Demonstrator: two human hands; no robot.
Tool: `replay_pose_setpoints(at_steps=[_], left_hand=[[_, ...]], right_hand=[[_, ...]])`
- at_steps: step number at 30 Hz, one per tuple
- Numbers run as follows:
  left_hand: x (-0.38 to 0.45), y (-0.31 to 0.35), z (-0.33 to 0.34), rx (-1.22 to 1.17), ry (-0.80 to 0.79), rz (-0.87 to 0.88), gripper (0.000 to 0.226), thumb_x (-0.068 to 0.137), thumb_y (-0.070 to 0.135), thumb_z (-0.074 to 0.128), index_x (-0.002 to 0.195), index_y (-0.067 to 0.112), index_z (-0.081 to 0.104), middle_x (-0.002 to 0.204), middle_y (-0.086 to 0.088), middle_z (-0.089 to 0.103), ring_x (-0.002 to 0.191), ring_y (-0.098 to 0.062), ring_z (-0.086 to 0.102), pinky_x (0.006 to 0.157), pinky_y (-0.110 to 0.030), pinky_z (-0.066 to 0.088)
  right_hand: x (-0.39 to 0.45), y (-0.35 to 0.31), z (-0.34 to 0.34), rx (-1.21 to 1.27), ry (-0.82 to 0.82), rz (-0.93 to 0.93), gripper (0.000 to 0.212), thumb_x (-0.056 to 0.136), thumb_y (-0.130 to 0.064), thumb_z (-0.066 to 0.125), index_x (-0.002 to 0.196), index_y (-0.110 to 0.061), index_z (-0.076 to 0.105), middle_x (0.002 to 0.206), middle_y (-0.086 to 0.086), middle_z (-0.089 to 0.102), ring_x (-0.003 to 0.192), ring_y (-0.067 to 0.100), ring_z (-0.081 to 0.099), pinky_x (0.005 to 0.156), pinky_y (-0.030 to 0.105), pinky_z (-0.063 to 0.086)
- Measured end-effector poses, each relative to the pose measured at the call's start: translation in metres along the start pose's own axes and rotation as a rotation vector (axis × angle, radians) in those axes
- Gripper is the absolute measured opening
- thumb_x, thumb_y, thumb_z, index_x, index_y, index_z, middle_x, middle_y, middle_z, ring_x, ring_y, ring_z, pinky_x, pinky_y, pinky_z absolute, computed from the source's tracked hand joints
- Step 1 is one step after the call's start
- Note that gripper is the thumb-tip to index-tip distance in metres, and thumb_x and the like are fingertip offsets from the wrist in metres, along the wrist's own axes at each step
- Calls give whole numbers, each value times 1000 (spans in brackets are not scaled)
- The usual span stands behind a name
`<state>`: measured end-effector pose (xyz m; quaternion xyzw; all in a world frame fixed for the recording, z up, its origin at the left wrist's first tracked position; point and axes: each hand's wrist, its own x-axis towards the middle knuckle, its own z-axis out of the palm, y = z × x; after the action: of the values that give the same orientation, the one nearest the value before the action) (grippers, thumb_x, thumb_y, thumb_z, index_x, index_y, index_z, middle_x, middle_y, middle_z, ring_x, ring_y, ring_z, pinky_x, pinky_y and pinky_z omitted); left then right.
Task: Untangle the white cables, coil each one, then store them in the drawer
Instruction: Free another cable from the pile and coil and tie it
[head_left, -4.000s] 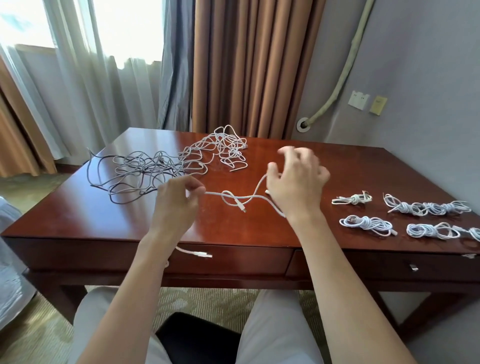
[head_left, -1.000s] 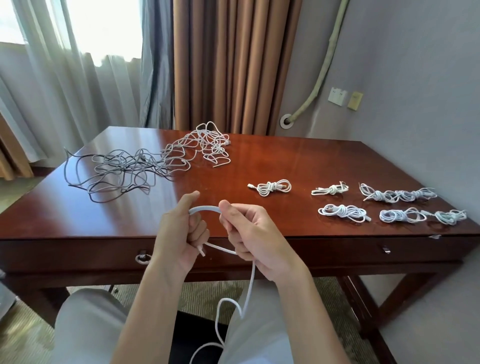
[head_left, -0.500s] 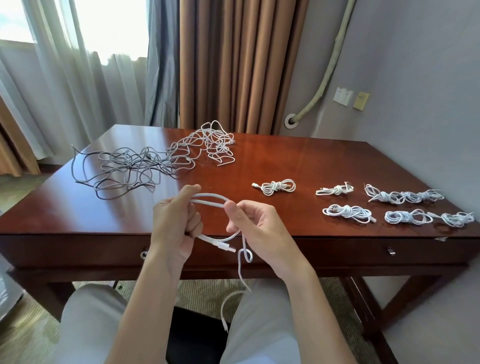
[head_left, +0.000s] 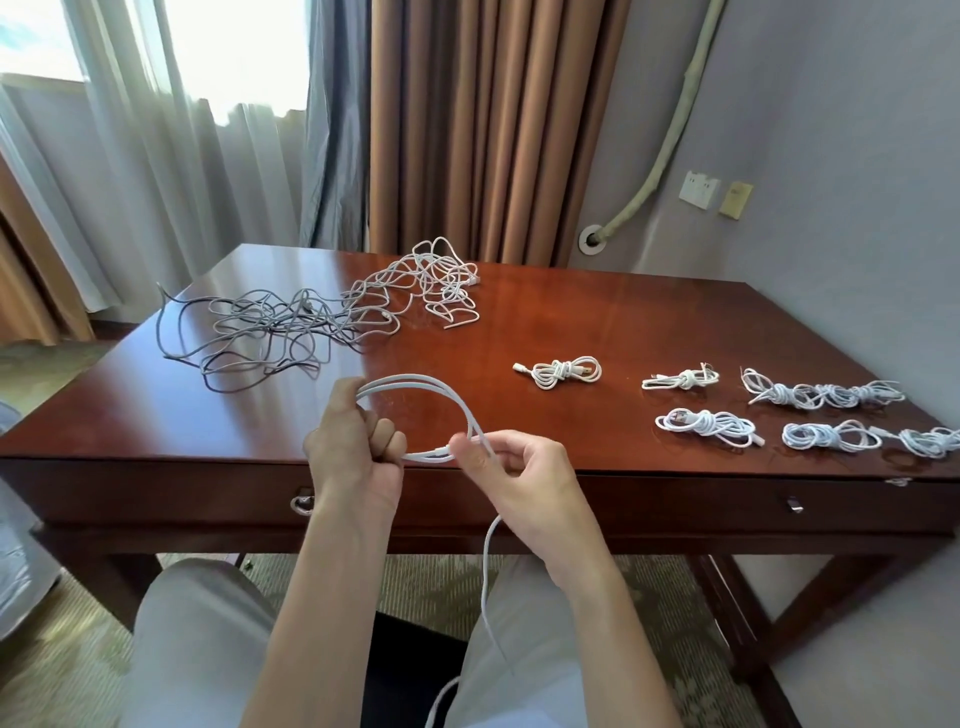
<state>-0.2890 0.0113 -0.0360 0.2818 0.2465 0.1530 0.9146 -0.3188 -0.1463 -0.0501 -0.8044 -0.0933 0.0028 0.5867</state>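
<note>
A white cable (head_left: 431, 387) arcs in a double loop above the desk's front edge. My left hand (head_left: 348, 441) grips one end of the loop, and my right hand (head_left: 511, 470) pinches the other end; the cable's tail hangs from that hand down over my lap. A tangle of white cables (head_left: 415, 291) lies at the back of the desk. Several coiled white cables lie on the right, the nearest coil (head_left: 563, 371) mid-desk. The drawer (head_left: 727, 506) under the desktop is closed.
A heap of grey cables (head_left: 254, 332) lies at the back left, touching the white tangle. The wooden desk (head_left: 571, 312) stands against curtains and a grey wall. A second drawer's handle (head_left: 302, 503) shows at the front left. My knees sit below the desk edge.
Four seconds ago I held a cable over the desk; a new coil has since appeared mid-desk. Over the last second the loop between my hands has grown and the hanging tail has shortened.
</note>
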Motion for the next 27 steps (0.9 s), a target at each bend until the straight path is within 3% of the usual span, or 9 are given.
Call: replay_pose_setpoints(at_steps=[2, 4, 6, 12, 16, 19, 22, 24, 27], left_hand=[[-1, -3, 0, -50, 14, -31, 46, 92, 14, 56, 59, 22, 24, 42, 7, 12, 34, -9, 10, 32, -17, 12], [-3, -8, 0, -108, 13, -91, 47, 92, 15, 54, 58, 22, 23, 41, 7, 12, 33, -9, 10, 32, -18, 11], [-6, -13, -1, -151, -3, -153, 45, 94, 15, 52, 58, 22, 24, 40, 6, 12, 32, -9, 10, 31, -19, 12], [-14, -28, -6, -167, -92, -130, 47, 96, 19, 53, 56, 21, 28, 43, 5, 13, 34, -10, 13, 31, -20, 17], [-18, -35, -15, -121, -250, -190, 53, 101, 25, 48, 53, 21, 27, 41, 5, 14, 33, -9, 15, 32, -19, 23], [-11, -30, -30, 28, -411, -220, 51, 101, 30, 47, 53, 18, 32, 40, 5, 18, 29, -8, 15, 31, -19, 26], [-4, -11, -40, 237, -627, -246, 55, 100, 44, 39, 58, 11, 50, 36, 3, 24, 25, -8, 17, 32, -17, 26], [-6, 4, -40, 488, -762, -209, 67, 99, 56, 34, 67, 3, 57, 37, -4, 29, 27, -13, 19, 35, -18, 31], [-19, 18, -30, 962, -738, 9, 72, 97, 64, 39, 71, 2, 61, 44, -12, 35, 35, -20, 30, 42, -24, 34]], right_hand=[[-2, 1, 6, 116, -63, -18, 39, 85, -55, 73, 101, -20, 78, 88, 18, 70, 76, 13, 60, 78, 24, 52], [-2, -1, 13, 287, -38, -25, 40, 90, -44, 69, 102, -6, 75, 61, -1, 59, 64, 2, 51, 71, 20, 44], [0, -5, 15, 415, 3, -9, 44, 92, -38, 64, 102, 3, 72, 52, -16, 51, 54, -1, 45, 73, 18, 38], [7, -12, 25, 281, 71, 13, 27, 104, -38, 53, 91, -17, 65, 73, -20, 58, 76, -3, 54, 85, 19, 47], [9, -15, 28, 268, 80, 117, 28, 108, -30, 44, 85, -21, 57, 70, -11, 59, 68, 0, 56, 84, 27, 47], [6, -19, 17, 269, -31, 67, 32, 109, -25, 39, 80, -15, 50, 62, -4, 54, 60, 7, 55, 78, 31, 47], [3, -22, 5, 262, -215, 75, 30, 110, -20, 37, 80, -17, 40, 58, -6, 33, 51, 9, 34, 67, 29, 37], [3, -22, 1, 111, -270, 69, 32, 108, -21, 41, 77, -23, 47, 59, -6, 34, 55, 11, 31, 64, 31, 35], [4, -30, 1, -189, -297, 58, 37, 104, -26, 44, 75, -35, 64, 62, 0, 37, 58, 16, 34, 58, 34, 32]])
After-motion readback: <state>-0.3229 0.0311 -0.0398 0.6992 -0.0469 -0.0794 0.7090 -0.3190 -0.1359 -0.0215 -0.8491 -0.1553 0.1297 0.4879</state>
